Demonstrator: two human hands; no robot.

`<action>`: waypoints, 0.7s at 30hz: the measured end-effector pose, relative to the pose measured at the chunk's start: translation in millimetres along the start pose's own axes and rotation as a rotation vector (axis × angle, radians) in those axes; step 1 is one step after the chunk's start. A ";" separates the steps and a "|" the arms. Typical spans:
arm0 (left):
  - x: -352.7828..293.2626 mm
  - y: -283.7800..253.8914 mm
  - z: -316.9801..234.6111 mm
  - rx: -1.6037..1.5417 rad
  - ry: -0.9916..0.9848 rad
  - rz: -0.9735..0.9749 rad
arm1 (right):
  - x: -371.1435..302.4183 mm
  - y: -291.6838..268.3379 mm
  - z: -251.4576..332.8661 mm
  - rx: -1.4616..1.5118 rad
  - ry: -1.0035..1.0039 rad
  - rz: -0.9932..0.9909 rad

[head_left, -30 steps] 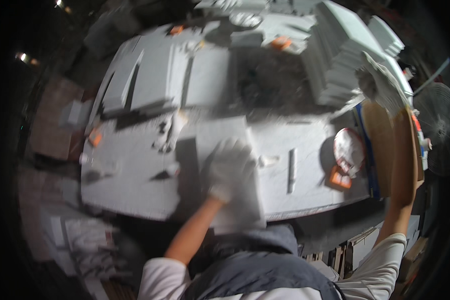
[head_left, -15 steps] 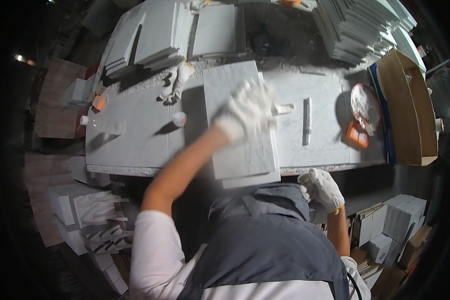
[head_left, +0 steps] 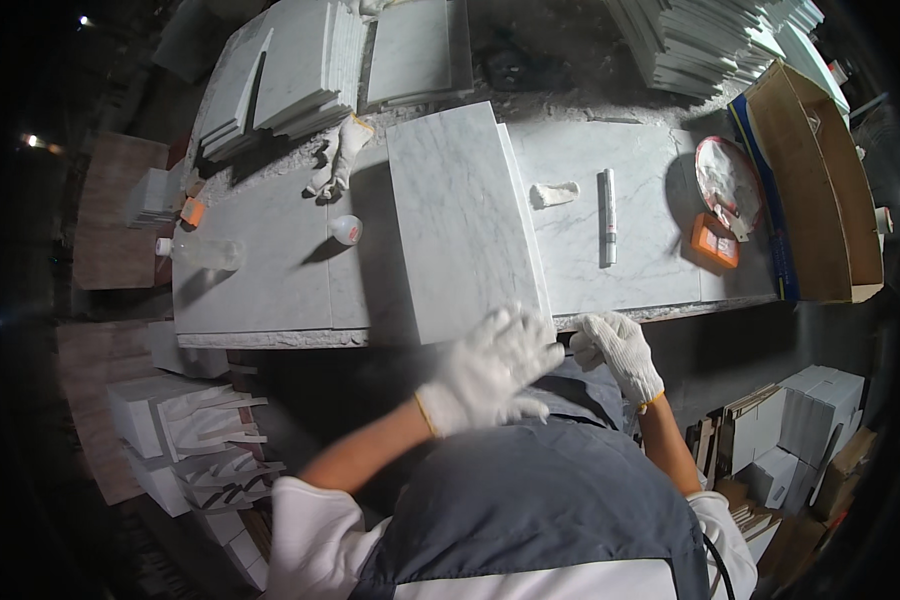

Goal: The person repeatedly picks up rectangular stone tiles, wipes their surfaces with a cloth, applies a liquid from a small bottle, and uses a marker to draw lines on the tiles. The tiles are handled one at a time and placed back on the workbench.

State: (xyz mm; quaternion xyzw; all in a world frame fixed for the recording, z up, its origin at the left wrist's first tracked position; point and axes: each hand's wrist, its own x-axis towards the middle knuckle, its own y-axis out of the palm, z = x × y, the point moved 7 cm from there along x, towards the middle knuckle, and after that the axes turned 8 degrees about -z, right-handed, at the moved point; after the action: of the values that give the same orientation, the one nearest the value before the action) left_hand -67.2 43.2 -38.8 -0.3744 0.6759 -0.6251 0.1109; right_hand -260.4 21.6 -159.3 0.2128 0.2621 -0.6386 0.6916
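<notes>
A grey-veined white marble tile [head_left: 460, 225] lies lengthwise in front of me, with a second tile's edge [head_left: 522, 200] showing beneath it on the right. My left hand [head_left: 490, 365], in a white knit glove, is over the tile's near end with fingers spread and slightly blurred. Just right of that end, at the worktop's front edge, is my gloved right hand [head_left: 618, 355]. Its fingers are curled together, and whatever is in them is hidden. A small white crumpled piece [head_left: 555, 194] and a white marker [head_left: 608, 217] lie right of the tiles.
Left of the tiles are spare gloves [head_left: 340, 158], a small white bottle [head_left: 347, 230] and a clear bottle [head_left: 207, 253]. An orange case [head_left: 716, 240], a red-rimmed round container [head_left: 727, 178] and a cardboard box [head_left: 810, 185] stand right. Tile stacks [head_left: 305, 70] line the back.
My left hand has moved from the tile's middle toward me, to its near end. My right hand has shifted slightly left and up. The view has moved a little.
</notes>
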 end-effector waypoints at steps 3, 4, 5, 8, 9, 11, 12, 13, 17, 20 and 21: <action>-25.7 -1.9 -7.7 -0.459 -0.213 -0.199 | 3.6 9.1 14.1 0.055 -0.111 -0.029; -33.6 -8.2 -4.0 -0.457 -0.275 -0.323 | 3.5 12.0 16.6 0.078 -0.080 -0.023; -39.1 -12.4 1.2 -0.447 -0.349 -0.418 | 2.6 17.2 20.3 0.090 -0.078 -0.027; -48.5 -27.0 12.9 -0.344 -0.493 -0.571 | -2.2 32.2 34.9 0.139 -0.141 -0.002; -50.5 -34.4 16.0 -0.304 -0.515 -0.625 | -4.7 35.4 38.1 0.149 -0.154 0.024; -46.5 -39.0 22.4 -0.216 -0.533 -0.599 | -8.2 38.0 37.7 0.154 -0.115 0.041; -43.8 -42.0 24.9 -0.177 -0.516 -0.607 | -9.6 35.8 40.0 0.100 -0.152 0.004; -40.2 -42.3 28.2 -0.146 -0.507 -0.594 | -10.9 35.1 37.7 0.129 -0.114 -0.003; -23.3 -37.2 33.0 -0.143 -0.449 -0.549 | -20.4 39.8 34.4 0.240 -0.089 -0.005; -14.3 -37.4 25.4 -0.135 -0.375 -0.587 | -23.7 42.1 37.0 0.238 -0.124 -0.001; -12.1 -35.7 23.4 -0.137 -0.353 -0.580 | -23.7 45.4 34.5 0.215 -0.095 0.023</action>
State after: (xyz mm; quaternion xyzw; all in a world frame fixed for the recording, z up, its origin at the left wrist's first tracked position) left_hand -31.3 35.4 -14.1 -0.6598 0.5523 -0.5091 0.0185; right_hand -213.2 22.5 -119.4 0.2583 0.1567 -0.6642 0.6838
